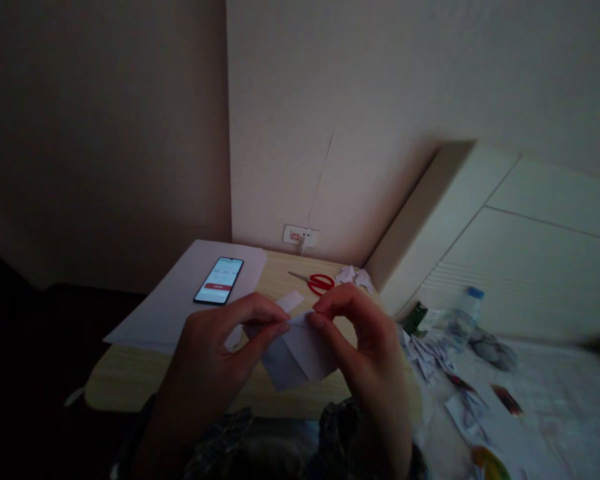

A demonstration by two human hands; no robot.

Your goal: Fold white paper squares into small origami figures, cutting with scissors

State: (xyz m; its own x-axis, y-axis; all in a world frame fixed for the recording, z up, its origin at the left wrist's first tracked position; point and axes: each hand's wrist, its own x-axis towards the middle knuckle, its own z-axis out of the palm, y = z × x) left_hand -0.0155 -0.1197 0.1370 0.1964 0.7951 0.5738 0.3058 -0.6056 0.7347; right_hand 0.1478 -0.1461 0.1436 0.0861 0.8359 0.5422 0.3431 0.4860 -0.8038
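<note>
Between my two hands is a small folded sheet of white paper (300, 353), held up over the near part of the wooden table (125, 380). My left hand (230, 340) pinches its upper left edge between thumb and forefinger. At the upper right edge, my right hand (365, 347) pinches the same paper, also with thumb and forefinger. A crease or layered edge runs down across the paper's front. Behind it shows a narrow white paper strip (290, 301), and whether that is joined to the sheet I cannot tell.
Red-handled scissors (320, 283) lie near folded paper pieces (355, 277) at the back. A lit phone (220, 280) rests on large white sheets (165, 300) at left. A wall socket (300, 236) holds a plug. On the bed at right are a bottle (465, 317) and more folded papers (427, 353).
</note>
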